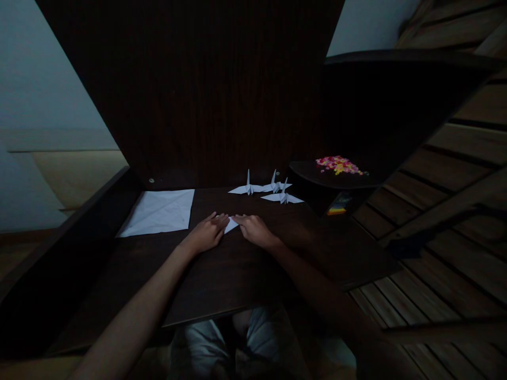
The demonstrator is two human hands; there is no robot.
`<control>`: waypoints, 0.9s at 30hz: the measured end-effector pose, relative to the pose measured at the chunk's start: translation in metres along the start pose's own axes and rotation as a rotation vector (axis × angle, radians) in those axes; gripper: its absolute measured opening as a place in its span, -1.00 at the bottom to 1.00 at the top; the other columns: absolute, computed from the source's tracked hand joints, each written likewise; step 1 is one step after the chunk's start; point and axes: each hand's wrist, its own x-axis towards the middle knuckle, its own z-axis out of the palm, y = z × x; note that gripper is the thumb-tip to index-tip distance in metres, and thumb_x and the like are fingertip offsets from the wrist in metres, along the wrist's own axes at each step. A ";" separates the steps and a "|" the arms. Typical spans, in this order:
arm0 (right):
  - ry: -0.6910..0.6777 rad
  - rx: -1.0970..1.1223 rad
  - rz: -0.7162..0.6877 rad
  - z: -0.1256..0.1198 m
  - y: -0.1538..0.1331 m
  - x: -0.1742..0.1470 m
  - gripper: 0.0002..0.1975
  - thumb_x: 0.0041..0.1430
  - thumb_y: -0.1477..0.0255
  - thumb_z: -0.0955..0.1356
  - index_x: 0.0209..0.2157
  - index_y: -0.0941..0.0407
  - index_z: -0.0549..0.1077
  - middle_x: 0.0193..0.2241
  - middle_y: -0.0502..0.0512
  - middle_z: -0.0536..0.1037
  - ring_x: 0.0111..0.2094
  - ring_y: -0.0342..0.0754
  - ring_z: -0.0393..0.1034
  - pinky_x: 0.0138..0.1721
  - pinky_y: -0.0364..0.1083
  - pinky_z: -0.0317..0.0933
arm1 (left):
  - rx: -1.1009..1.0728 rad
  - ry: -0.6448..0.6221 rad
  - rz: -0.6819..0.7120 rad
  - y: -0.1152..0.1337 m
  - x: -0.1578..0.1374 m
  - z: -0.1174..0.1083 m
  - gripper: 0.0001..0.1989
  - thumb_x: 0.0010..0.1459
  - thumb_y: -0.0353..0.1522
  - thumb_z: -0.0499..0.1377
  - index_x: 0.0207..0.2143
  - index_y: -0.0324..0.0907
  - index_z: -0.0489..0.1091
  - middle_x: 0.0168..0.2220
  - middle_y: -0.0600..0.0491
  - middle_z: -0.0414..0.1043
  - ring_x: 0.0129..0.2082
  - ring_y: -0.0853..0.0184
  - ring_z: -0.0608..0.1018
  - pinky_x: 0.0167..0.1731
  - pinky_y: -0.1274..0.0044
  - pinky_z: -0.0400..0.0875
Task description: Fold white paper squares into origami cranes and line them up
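A small piece of folded white paper (231, 225) lies on the dark desk, partly covered by my fingers. My left hand (209, 232) presses its left side, fingers closed together over it. From the right, my right hand (253, 229) holds the paper's upper edge with its fingertips; the thumb is hard to make out in the dim light. Just beyond my hands stand three white paper cranes, one at the left (249, 188), one behind (274, 186) and one in front (284, 197).
To the left lies a flat, creased white sheet (160, 212) on the desk (214, 290). A small shelf (336, 180) at the right bears a pile of pink and yellow bits (338, 164). Beneath it sits a small colourful object (338, 206). A tall dark panel (206, 95) closes the back.
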 end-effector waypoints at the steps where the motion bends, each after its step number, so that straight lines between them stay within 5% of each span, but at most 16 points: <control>1: -0.021 -0.026 0.022 -0.002 -0.003 0.000 -0.51 0.14 0.64 0.21 0.10 0.07 0.35 0.07 0.13 0.42 0.05 -0.01 0.37 0.10 -0.04 0.21 | -0.012 -0.005 -0.018 0.000 0.000 0.001 -0.55 0.21 -0.42 -0.10 0.12 -0.28 0.26 0.16 -0.15 0.28 0.17 0.24 0.32 0.20 0.29 0.11; 12: -0.010 -0.128 0.233 -0.014 -0.005 -0.004 -0.65 0.24 0.33 0.22 -0.01 0.08 0.46 -0.01 0.22 0.49 0.01 0.05 0.39 0.03 0.00 0.23 | 0.002 -0.051 -0.130 0.001 -0.004 -0.004 -0.52 0.30 -0.21 -0.16 0.13 -0.25 0.25 0.19 -0.14 0.24 0.21 0.18 0.26 0.18 0.29 0.13; 18: 0.140 0.053 0.092 -0.006 0.004 -0.004 -0.81 0.14 0.45 0.34 -0.25 0.09 0.58 -0.24 0.17 0.56 -0.07 0.02 0.38 -0.07 -0.04 0.27 | -0.026 0.081 -0.122 -0.008 -0.004 0.005 -0.60 0.27 -0.32 -0.11 0.07 -0.22 0.32 0.16 -0.11 0.29 0.27 0.13 0.12 0.18 0.16 0.07; 24: 0.092 0.143 -0.126 -0.007 -0.003 -0.003 -0.84 0.15 0.44 0.34 -0.36 0.11 0.59 -0.44 0.12 0.48 -0.22 0.00 0.28 -0.16 -0.02 0.25 | -0.051 0.222 -0.192 -0.010 -0.002 0.007 -0.68 0.22 -0.36 -0.04 -0.08 -0.16 0.44 0.04 -0.09 0.41 0.20 0.10 0.25 0.16 0.17 0.16; 27: 0.075 0.156 -0.123 -0.007 -0.007 -0.003 -0.84 0.14 0.41 0.35 -0.35 0.13 0.59 -0.36 0.16 0.48 -0.18 0.01 0.27 -0.12 0.00 0.24 | -0.011 0.234 -0.286 -0.007 -0.003 0.005 -0.70 0.21 -0.35 -0.03 -0.15 -0.14 0.47 0.01 -0.09 0.43 0.09 0.06 0.36 0.03 0.21 0.31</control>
